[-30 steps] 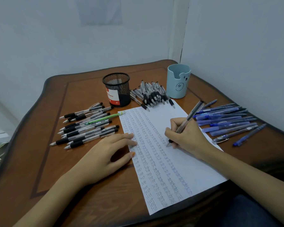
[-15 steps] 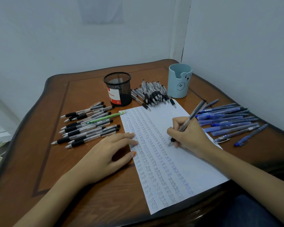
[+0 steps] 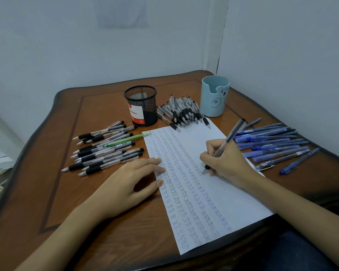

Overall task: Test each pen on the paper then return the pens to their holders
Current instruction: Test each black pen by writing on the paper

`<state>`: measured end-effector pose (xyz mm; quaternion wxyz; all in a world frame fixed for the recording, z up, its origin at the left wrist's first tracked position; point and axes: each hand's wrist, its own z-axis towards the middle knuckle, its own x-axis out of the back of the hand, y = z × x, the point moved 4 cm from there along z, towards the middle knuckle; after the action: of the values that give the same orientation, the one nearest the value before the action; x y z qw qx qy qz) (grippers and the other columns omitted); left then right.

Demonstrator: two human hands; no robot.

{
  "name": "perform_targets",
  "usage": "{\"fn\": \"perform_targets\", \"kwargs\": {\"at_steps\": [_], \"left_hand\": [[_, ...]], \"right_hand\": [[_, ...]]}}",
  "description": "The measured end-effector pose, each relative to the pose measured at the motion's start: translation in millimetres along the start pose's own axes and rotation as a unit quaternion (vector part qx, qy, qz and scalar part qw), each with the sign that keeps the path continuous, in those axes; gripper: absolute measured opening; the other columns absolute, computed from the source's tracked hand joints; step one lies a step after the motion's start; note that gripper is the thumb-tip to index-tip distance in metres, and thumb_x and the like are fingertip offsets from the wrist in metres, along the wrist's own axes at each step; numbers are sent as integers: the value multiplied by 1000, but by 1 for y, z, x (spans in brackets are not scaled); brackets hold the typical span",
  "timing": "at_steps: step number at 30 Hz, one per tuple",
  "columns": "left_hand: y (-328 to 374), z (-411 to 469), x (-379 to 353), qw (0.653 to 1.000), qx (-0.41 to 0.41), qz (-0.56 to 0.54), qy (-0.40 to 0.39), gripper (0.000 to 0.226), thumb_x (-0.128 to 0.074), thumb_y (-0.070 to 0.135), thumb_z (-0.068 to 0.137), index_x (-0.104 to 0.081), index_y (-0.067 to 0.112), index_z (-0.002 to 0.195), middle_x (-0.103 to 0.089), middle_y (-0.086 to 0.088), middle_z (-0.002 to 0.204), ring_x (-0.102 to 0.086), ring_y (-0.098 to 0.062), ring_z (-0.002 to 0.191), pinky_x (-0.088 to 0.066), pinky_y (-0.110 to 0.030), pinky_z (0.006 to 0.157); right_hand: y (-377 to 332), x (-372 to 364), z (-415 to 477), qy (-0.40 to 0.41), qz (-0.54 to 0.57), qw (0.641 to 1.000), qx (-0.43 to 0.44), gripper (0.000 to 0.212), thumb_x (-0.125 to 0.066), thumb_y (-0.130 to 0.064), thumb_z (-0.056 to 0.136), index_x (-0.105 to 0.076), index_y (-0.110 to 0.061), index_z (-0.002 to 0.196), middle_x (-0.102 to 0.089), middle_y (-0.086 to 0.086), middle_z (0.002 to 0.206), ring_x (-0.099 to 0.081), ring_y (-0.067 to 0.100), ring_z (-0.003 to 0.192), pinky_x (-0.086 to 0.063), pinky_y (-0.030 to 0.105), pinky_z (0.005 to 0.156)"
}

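Brown wooden table (image 3: 98,192), dark inlaid border, set in a wall corner. White paper sheet (image 3: 233,200) reaches the front edge; handwritten rows cover its left part.

- Left of it: black-grip pens (image 3: 104,151), one green pen (image 3: 125,140) among them.
- Behind: black mesh holder (image 3: 143,106), light-blue bear cup (image 3: 213,100), pen heap (image 3: 184,112) between them.
- Right: blue pens (image 3: 272,145).

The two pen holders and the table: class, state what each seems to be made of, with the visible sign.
Black holder: apparently metal wire mesh, matt black; light shows through its grid. Blue holder: probably plastic, perhaps ceramic, smooth matt pale blue; opaque wall with a moulded bear shape. Table: seemingly varnished wood; brown grain with a soft sheen.
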<state>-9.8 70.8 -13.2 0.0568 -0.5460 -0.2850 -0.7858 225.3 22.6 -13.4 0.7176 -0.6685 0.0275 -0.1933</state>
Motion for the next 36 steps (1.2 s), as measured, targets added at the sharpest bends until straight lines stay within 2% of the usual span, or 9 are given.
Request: {"fn": "perform_targets", "kwargs": {"at_steps": [9, 13, 21, 24, 27, 29, 32, 34, 36], "left_hand": [[0, 0, 0, 1000, -1, 1, 0, 42, -39, 57, 93, -56, 36, 125, -46, 21, 138, -39, 10, 127, -35, -20, 105], [1, 0, 0, 1000, -1, 5, -2, 43, -38, 57, 93, -56, 36, 125, -46, 22, 138, -38, 12, 127, -31, -15, 105], [0, 0, 0, 1000, 2, 9, -6, 42, -39, 57, 93, -56, 36, 126, -46, 21, 139, -37, 12, 127, -31, -14, 105], [0, 0, 0, 1000, 6, 7, -12, 44, -37, 58, 92, -56, 37, 126, -45, 22, 139, -36, 12, 128, -27, -11, 105], [1, 0, 1, 1000, 7, 9, -15, 44, -37, 58, 92, -55, 37, 127, -45, 22, 139, -36, 13, 127, -24, -6, 103], [0, 0, 1, 1000, 8, 7, -15, 45, -37, 59, 92, -55, 37, 126, -44, 22, 140, -35, 13, 127, -25, -8, 104], [0, 0, 1, 1000, 9, 7, -17, 47, -35, 61, 91, -55, 38, 126, -44, 23, 139, -35, 14, 127, -26, -7, 103], [0, 0, 1, 1000, 9, 7, -18, 46, -36, 60, 91, -55, 38, 126, -44, 23, 139, -35, 14, 127, -25, -5, 103], [0, 0, 1, 1000, 9, 8, -20, 46, -36, 60, 91, -55, 37, 126, -44, 23, 139, -35, 14, 127, -25, -5, 103]], "right_hand": [[-2, 0, -1, 3, 18, 1000, 4, 41, -56, 15, 82, -37, -6, 52, -39, -1, 40, -48, 16, 32, -32, 15, 35], [-1, 0, -1, 0, 14, 1000, 1, 44, -55, 15, 81, -35, -9, 50, -33, 2, 45, -42, 16, 33, -36, 18, 35], [-1, -1, -3, 18, -4, 1000, 11, 43, -54, 15, 83, -36, -9, 52, -33, 4, 46, -44, 14, 34, -37, 19, 36], [-1, 3, -2, 18, 62, 998, -25, 41, -57, 8, 87, -40, -7, 54, -39, 10, 47, -42, 13, 28, -25, 15, 31], [-1, 9, -1, 22, 166, 983, -71, 46, -58, -9, 92, -44, -14, 48, -47, 11, 50, -33, 12, 29, -17, 13, 32], [-2, 8, -1, 14, 181, 980, -80, 40, -52, -19, 96, -44, -12, 57, -44, 7, 49, -32, 11, 32, -19, 15, 31], [-4, 6, 0, 3, 183, 980, -79, 30, -39, -37, 101, -48, -11, 90, -35, 2, 43, -25, 10, 32, -21, 16, 34], [-5, 7, -1, -2, 170, 983, -73, 31, -35, -38, 102, -51, -12, 102, -35, 1, 42, -24, 10, 32, -21, 17, 34], [-6, 9, -2, -10, 146, 988, -57, 29, -39, -31, 102, -58, -9, 105, -39, 3, 42, -28, 11, 33, -26, 18, 33]]}}
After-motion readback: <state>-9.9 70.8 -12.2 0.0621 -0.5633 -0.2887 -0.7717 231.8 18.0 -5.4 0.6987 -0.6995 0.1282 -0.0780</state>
